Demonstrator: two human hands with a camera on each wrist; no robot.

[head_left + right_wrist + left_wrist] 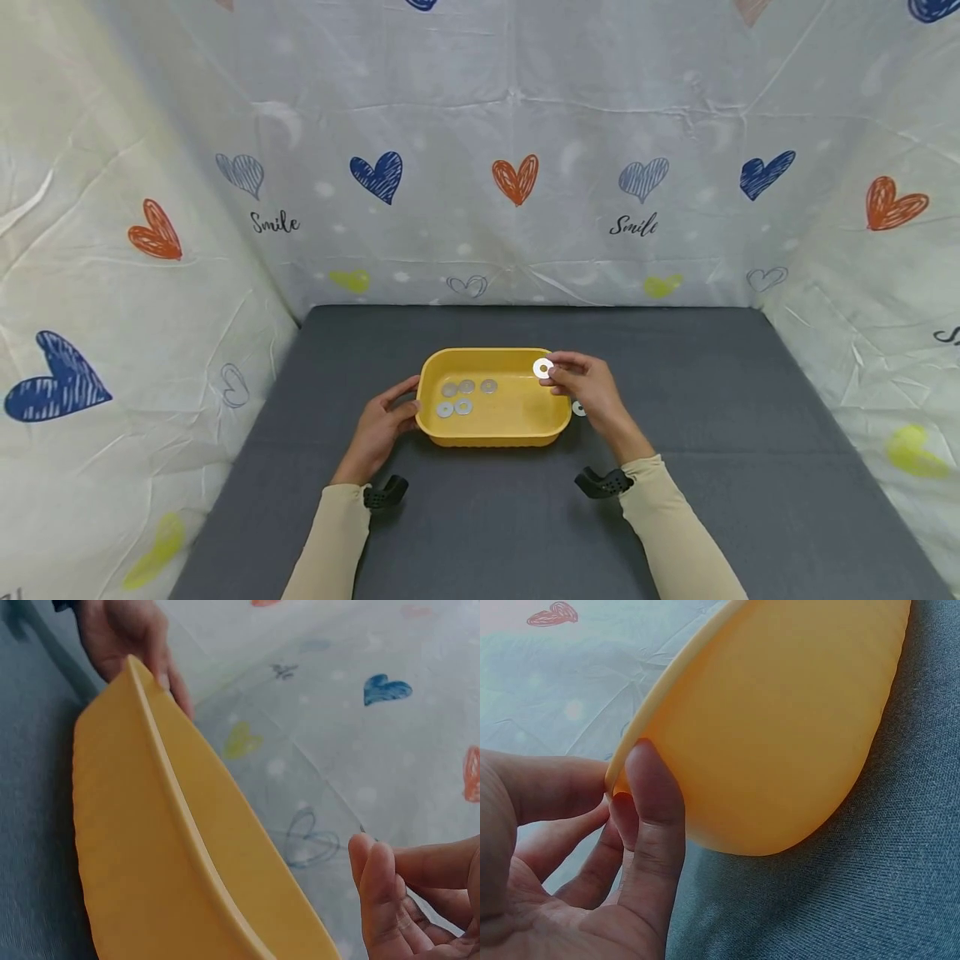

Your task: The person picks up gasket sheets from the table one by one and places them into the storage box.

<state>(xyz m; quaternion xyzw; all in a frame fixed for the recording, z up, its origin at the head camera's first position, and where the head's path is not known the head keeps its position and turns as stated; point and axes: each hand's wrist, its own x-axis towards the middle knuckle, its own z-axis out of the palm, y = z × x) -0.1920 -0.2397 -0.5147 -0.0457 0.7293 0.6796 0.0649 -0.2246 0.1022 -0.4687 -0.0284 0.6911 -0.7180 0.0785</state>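
A yellow plastic bin [495,429] sits on the dark cloth, with several flat metal washers [463,406] lying on its floor toward the left. My left hand [378,433] holds the bin by its left end; in the left wrist view the thumb [654,787] lies along the outer wall just under the rim. Over the right end of the bin, my right hand [592,392] pinches one washer [542,362] between thumb and fingertips. Another washer [578,408] rests on the cloth right beside the bin, partly covered by the right hand.
The dark grey cloth [480,525] covers the table around the bin. White fabric [450,108] printed with hearts hangs behind and on both sides. A black strap [386,492] is on the left wrist, another black strap [602,483] on the right.
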